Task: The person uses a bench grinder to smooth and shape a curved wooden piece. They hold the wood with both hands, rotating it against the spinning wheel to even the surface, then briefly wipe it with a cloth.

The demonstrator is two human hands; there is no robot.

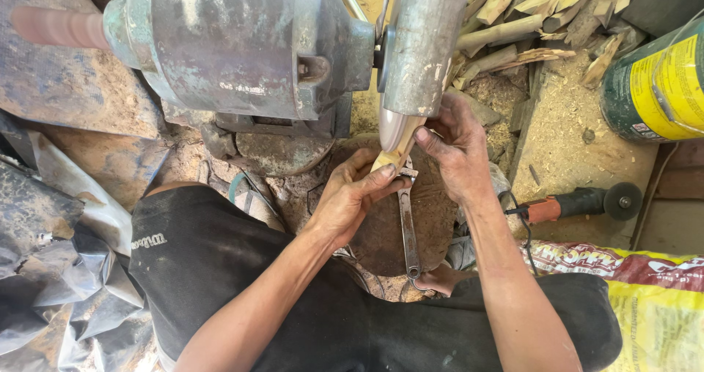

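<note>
A small pale wooden piece (396, 147) is pressed against the spinning wheel (391, 128) of a worn metal bench grinder (242, 42). My left hand (350, 196) grips the wooden piece from below and the left. From the right, my right hand (458, 150) pinches its upper end, thumb beside the wheel. A grey guard (422, 42) covers the wheel's top. An adjustable wrench (407, 221) lies on a dark round block (381, 232) just under my hands.
A pile of cut wooden sticks (528, 12) lies at the top right on sawdust. An angle grinder (579, 203) rests at the right. A green-and-yellow can (656, 86) and a printed sack (645, 291) sit at the right edge. Crumpled dark plastic (51, 269) lies at the left.
</note>
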